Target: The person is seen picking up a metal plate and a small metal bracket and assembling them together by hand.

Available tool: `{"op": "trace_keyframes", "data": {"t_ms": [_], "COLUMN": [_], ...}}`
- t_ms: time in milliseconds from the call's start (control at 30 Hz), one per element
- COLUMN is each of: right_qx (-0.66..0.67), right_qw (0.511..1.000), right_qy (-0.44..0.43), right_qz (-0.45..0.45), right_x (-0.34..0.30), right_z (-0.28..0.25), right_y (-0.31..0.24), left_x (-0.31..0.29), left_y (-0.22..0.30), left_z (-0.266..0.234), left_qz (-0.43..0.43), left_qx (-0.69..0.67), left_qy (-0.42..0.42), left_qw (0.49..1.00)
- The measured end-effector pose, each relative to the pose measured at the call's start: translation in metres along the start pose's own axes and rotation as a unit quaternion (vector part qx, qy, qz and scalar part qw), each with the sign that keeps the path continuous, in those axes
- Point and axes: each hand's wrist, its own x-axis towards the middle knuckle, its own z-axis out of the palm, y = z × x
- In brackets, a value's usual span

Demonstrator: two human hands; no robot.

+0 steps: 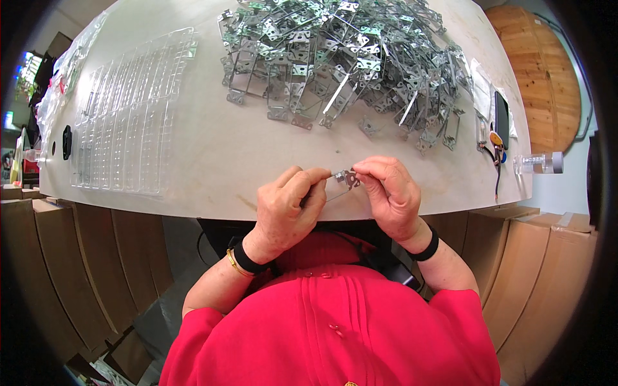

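Observation:
Between my two hands, close to the table's near edge, is a small metal bracket [349,179] with holes and a thin rod sticking out of it. My left hand [288,201] pinches it from the left with thumb and forefinger. On the other side, my right hand [391,195] grips its right end between thumb and fingertips. Farther back lies a large tangled heap of similar metal brackets [341,58], many with thin rods or flat strips. A few loose brackets [368,127] rest along the heap's near side.
A clear plastic compartment tray [129,122] lies at the left, beside a small black object [67,142]. At the right are a dark phone-like slab [501,114], a cable and a clear bottle [539,163] lying at the edge. Cardboard boxes [77,270] stand below the table.

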Motion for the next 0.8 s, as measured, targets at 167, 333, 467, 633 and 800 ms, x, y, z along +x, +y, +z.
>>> {"op": "trace_keyframes", "data": {"t_ms": [167,333,467,633,800], "right_qx": [0.027,-0.014,-0.01,0.031,0.004], "right_qw": [0.999,1.0,1.0,0.998,1.0], "right_qy": [-0.009,-0.001,0.008,0.003,0.004], "right_qz": [0.045,0.011,0.001,0.053,0.007], "right_x": [-0.0007,0.0018,0.0027,-0.0006,0.0014], "right_z": [-0.0013,-0.0001,0.0014,-0.0012,0.0009], "right_y": [-0.0002,-0.0007,0.0001,-0.0007,0.0002], "left_x": [-0.0003,0.0004,0.0,0.0002,-0.0004], "left_y": [0.0003,0.0002,-0.0001,0.0003,-0.0005], "left_z": [-0.0007,0.0007,0.0004,0.0004,0.0008], "left_qz": [-0.001,0.003,0.0,0.001,0.008], "left_qx": [0.0,-0.004,-0.001,0.002,0.008], "left_qy": [-0.004,0.002,0.003,-0.001,0.002], "left_qw": [1.0,1.0,1.0,1.0,1.0]}}
